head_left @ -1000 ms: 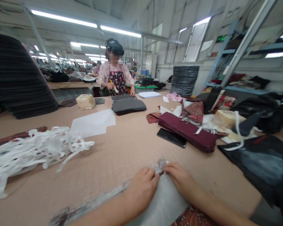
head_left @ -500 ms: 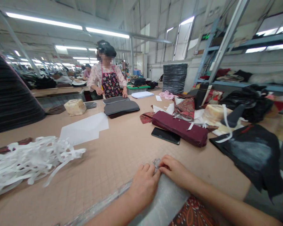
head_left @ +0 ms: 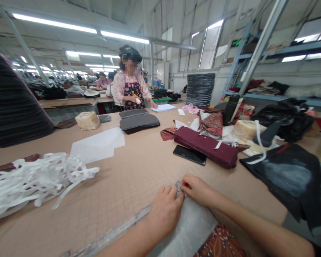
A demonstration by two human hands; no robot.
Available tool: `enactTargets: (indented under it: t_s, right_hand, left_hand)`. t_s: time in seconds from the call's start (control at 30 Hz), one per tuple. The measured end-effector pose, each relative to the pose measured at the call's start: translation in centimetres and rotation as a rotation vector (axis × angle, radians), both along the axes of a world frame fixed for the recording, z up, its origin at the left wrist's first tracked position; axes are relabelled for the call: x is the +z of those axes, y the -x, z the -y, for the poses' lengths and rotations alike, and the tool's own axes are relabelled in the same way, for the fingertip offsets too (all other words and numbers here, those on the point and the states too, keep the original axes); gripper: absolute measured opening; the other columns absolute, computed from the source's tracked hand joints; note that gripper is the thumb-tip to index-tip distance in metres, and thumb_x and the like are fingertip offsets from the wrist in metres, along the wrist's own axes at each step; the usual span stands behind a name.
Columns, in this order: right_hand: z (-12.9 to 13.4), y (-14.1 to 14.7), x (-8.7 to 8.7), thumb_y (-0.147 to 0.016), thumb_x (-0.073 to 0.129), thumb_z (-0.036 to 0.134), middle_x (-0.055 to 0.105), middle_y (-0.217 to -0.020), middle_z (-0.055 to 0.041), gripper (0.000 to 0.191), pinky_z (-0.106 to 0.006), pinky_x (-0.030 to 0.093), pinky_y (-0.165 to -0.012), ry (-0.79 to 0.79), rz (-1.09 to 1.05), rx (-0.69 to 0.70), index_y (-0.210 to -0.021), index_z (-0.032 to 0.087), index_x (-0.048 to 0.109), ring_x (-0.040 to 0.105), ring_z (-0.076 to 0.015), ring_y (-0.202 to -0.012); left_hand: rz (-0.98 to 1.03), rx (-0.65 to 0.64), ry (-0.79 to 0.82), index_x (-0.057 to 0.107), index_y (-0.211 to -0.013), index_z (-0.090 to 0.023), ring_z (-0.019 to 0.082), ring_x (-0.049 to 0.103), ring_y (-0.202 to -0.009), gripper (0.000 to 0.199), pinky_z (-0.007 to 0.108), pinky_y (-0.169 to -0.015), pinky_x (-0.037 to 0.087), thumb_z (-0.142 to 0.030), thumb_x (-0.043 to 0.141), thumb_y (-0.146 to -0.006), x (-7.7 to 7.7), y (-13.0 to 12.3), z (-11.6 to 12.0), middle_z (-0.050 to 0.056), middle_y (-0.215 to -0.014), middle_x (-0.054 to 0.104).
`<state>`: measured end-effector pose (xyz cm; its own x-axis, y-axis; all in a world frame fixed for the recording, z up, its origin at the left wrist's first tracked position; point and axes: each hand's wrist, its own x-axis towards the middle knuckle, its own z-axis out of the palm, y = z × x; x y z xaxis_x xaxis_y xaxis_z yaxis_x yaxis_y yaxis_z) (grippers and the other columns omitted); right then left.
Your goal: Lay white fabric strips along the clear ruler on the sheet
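Observation:
A greyish translucent sheet (head_left: 189, 221) lies at the table's near edge, its far tip bunched between my two hands. My left hand (head_left: 167, 207) presses on that sheet's edge, fingers together and thumb side toward the bunched tip. Just to its right, my right hand (head_left: 196, 189) pinches the same tip with bent fingers. The fingertips of both hands nearly touch. Red and dark patterned fabric (head_left: 220, 242) shows beside the grey sheet, below my right forearm. A folded grey edge runs from my left hand to the lower left, partly hidden by my forearm.
Beyond my hands lie a black phone (head_left: 189, 155) and a maroon fabric stack (head_left: 205, 146). White strips (head_left: 40, 182) heap at left, near white paper (head_left: 96, 146). Black fabric (head_left: 289, 175) is at right. Across the table (head_left: 139, 157) stands a person (head_left: 132, 85) by grey panels (head_left: 139, 122).
The person across the table has straightened and moved a hand from the grey panels to the white sheets. My hands keep hold of the tip, with only a slight shift.

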<state>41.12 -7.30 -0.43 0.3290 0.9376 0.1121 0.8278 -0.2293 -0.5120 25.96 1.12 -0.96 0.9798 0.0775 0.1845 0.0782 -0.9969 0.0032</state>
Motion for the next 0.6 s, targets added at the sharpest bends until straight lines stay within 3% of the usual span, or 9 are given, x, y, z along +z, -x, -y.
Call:
enactTargets:
  t_s: [0.3, 0.4, 0.6]
  right_hand:
    - [-1.4, -1.5, 0.6, -0.069, 0.054, 0.009, 0.055, -0.062, 0.0026, 0.009, -0.021, 0.030, -0.052, 0.140, -0.043, 0.055, -0.067, 0.017, 0.053, 0.047, -0.0113, -0.058]
    - [-1.5, -1.6, 0.6, -0.072, 0.055, 0.014, 0.057, -0.065, 0.0019, 0.004, -0.021, 0.031, -0.052, 0.148, -0.066, 0.041, -0.071, 0.017, 0.053, 0.049, -0.0120, -0.059]
    - [-1.1, -0.9, 0.4, -0.078, 0.049, 0.015, 0.056, -0.068, 0.0020, 0.004, -0.022, 0.032, -0.056, 0.102, -0.088, 0.007, -0.078, 0.018, 0.051, 0.050, -0.0124, -0.063]
  left_hand:
    - [-0.044, 0.024, 0.009, 0.057, -0.095, -0.019, 0.022, 0.050, -0.084, 0.014, 0.036, -0.073, 0.041, -0.017, 0.044, -0.088, 0.8, 1.6, 0.1, 0.004, -0.090, 0.057]
    - [-0.132, 0.102, 0.087, 0.059, -0.094, -0.021, 0.023, 0.052, -0.085, 0.016, 0.037, -0.074, 0.041, -0.015, 0.047, -0.085, 1.2, 4.6, -0.8, 0.004, -0.091, 0.059]
    - [-0.281, 0.342, 0.298, 0.060, -0.088, -0.022, 0.022, 0.055, -0.086, 0.014, 0.034, -0.076, 0.040, -0.018, 0.050, -0.079, 2.2, 13.9, -3.6, 0.004, -0.091, 0.061]
